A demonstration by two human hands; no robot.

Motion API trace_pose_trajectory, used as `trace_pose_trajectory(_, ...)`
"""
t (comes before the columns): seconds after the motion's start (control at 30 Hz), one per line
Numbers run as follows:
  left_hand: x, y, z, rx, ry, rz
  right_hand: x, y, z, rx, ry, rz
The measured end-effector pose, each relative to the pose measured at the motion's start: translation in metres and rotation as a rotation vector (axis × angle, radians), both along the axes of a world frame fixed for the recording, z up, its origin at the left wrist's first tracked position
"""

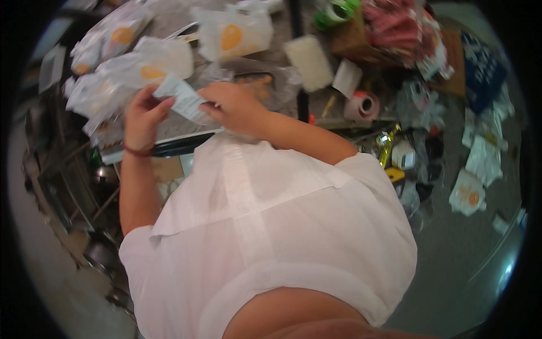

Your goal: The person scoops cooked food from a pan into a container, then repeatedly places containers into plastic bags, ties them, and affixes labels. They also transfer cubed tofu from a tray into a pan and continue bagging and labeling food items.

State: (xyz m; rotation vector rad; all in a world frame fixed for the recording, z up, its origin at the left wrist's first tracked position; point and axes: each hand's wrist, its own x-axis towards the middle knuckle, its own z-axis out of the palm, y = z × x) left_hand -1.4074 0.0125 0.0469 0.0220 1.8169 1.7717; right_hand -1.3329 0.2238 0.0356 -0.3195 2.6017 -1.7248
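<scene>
A printed paper slip (181, 98), slightly curled and bearing writing, is stretched between my two hands. My left hand (148, 112), with a dark red band at its wrist, grips the slip's left edge between thumb and fingers. From the other side my right hand (237, 104) pinches the right edge. Under and beyond the slip stands a tied white plastic bag (156, 59) with an orange print. Just past my right hand, a clear plastic bag (288, 82) lies around a dark-rimmed container (256, 82) holding orange-brown pieces, partly hidden by that hand.
More printed plastic bags (235, 34) stand at the back of the grey table. A dark post (298, 55) rises beside a cream block (309, 63). To the right are a tape roll (364, 105), a cardboard box (351, 46) and hanging bags (485, 161). Metal racks (67, 195) stand low left.
</scene>
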Motion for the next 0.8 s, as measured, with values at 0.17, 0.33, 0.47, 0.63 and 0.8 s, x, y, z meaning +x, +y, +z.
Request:
trace_pose_trajectory(0.17, -0.023, -0.018, -0.012, -0.471, 0.523, -0.035, 0.053, 0.084, -0.015, 0.099, 0.406, -0.399)
trace_pose_trajectory(0.33, -0.041, -0.039, -0.022, -0.506, 0.006, -0.293, 0.161, 0.214, -0.106, 0.418, -0.233, -1.055)
trace_pose_trajectory(0.47, -0.053, -0.068, -0.060, -0.634, 0.153, -0.346, 0.170, 0.218, -0.120, 0.429, -0.248, -1.031)
trace_pose_trajectory(0.63, -0.053, -0.084, -0.079, -0.776, 0.431, -0.225, 0.154, 0.262, -0.094, 1.010, -0.136, -1.078)
trace_pose_trajectory(0.8, -0.061, -0.068, -0.070, -0.934, 0.656, -0.423, 0.167, 0.266, -0.121, 0.933, -0.099, -0.884)
